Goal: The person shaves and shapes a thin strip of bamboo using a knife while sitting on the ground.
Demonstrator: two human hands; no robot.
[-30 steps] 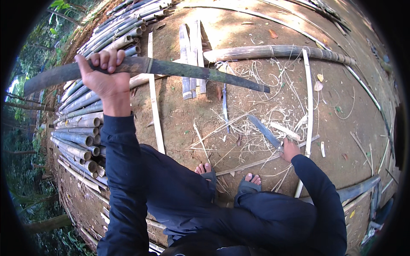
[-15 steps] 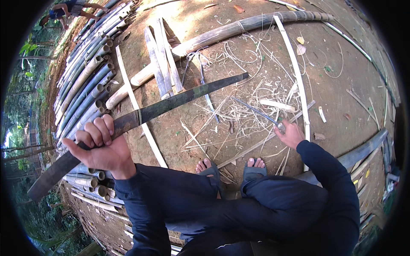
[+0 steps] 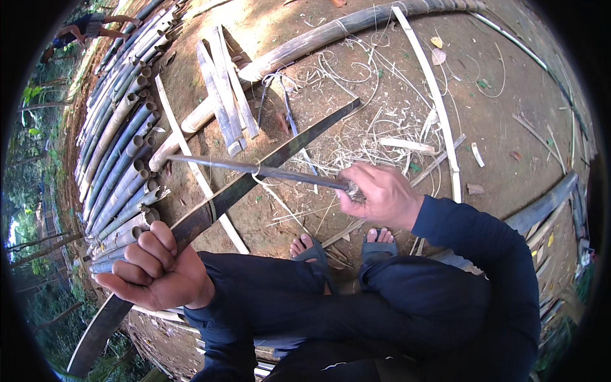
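Observation:
My left hand [image 3: 156,270] is closed around a long dark bamboo strip [image 3: 302,140], which slants from the lower left up to the far middle and has a node partway along. In my right fist [image 3: 382,196] is a knife [image 3: 305,177] with a long narrow blade pointing left. The blade lies across the strip ahead of my left hand; a thin pale shaving [image 3: 270,190] curls at the crossing. Most of the knife's handle is hidden in my fingers.
Cut bamboo poles [image 3: 121,137] are stacked at the left. A thick bamboo pole [image 3: 305,44] lies across the ground beyond, with split slats [image 3: 223,95] leaning on it. Pale shavings [image 3: 356,137] litter the ground before my sandaled feet. Another person [image 3: 89,25] is at the far left.
My right hand has lifted the knife up and left, bringing its blade across the strip. The strip has tilted more steeply, with my left hand lower.

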